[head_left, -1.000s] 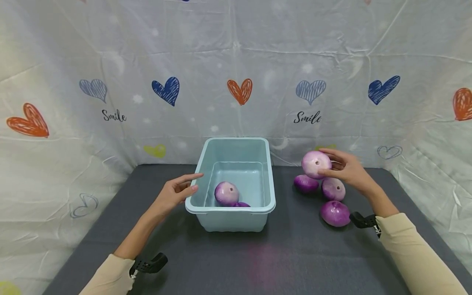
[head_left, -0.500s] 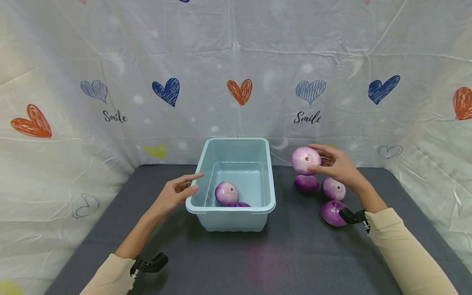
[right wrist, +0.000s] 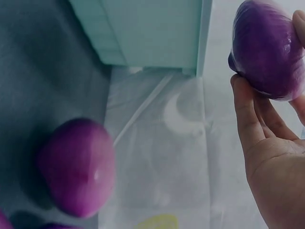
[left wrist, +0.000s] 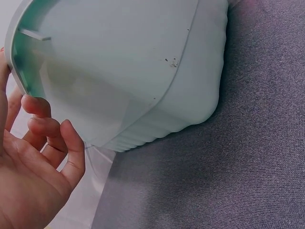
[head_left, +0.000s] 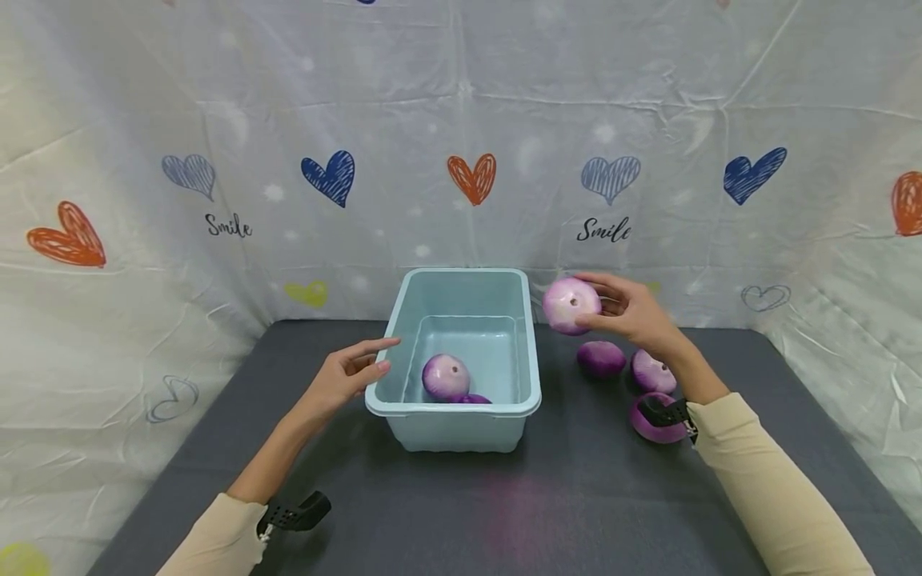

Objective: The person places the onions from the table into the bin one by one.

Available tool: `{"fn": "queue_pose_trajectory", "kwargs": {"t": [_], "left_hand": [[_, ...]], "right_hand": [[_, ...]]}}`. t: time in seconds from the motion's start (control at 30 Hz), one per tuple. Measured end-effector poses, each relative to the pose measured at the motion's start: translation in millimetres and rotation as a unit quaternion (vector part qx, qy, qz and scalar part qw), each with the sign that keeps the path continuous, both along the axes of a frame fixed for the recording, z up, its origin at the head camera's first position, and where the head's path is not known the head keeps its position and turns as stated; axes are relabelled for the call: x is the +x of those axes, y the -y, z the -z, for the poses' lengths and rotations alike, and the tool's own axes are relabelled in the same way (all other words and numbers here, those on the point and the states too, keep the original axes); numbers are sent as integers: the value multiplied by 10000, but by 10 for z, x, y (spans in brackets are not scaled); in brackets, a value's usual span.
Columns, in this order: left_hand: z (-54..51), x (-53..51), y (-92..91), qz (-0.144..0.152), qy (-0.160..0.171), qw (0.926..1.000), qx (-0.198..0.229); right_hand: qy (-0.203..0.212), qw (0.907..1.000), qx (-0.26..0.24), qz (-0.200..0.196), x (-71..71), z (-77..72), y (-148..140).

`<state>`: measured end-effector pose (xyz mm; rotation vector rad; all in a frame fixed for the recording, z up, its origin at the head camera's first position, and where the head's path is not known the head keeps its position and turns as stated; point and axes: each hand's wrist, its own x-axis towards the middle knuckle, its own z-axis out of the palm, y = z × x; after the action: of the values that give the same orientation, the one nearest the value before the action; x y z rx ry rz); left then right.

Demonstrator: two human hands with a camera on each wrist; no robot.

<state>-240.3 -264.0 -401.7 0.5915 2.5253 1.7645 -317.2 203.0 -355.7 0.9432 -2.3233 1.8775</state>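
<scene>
1. My head view takes in a heart-printed curtain (head_left: 403, 112) behind a dark table (head_left: 547, 488); anything round dropped on that cloth would probably roll.
2. The blue bin (head_left: 454, 432) stands on the table. A knock could shift it, I judge, as the left hand (head_left: 342, 374) only rests at its left rim, fingers relaxed, index extended over the edge; how firmly it touches I can't tell.
3. The right hand (head_left: 625, 308) grasps the held onion (head_left: 562, 306) between thumb and fingers, in the air just beside the bin's right rim. Smooth skin and a fingertip hold could let it slip; a low leftward pass could clip the rim.
4. The held onion's dark-spotted end points toward my head camera, its outline nearly round. From the right wrist, a stub juts sideways and the long axis seems to run across it.
5. Nearest below it on the table lies a darker onion (head_left: 601, 359).
</scene>
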Motion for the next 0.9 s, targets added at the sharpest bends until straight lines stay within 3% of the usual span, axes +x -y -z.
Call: {"fn": "queue_pose_trajectory", "kwargs": {"t": [0.23,0.63,0.9], "left_hand": [[6,5,-3,22,-45,10000,19],[29,-10,0,-14,-32,10000,32],[17,-3,-5,-57,-19,10000,-9]], "right_hand": [[-129,9998,-102,-132,-3,-46,197],[-7,9979,-329,-556,-22,-103,465],[-43,9968,-205,-769,-31,-117,642]]}}
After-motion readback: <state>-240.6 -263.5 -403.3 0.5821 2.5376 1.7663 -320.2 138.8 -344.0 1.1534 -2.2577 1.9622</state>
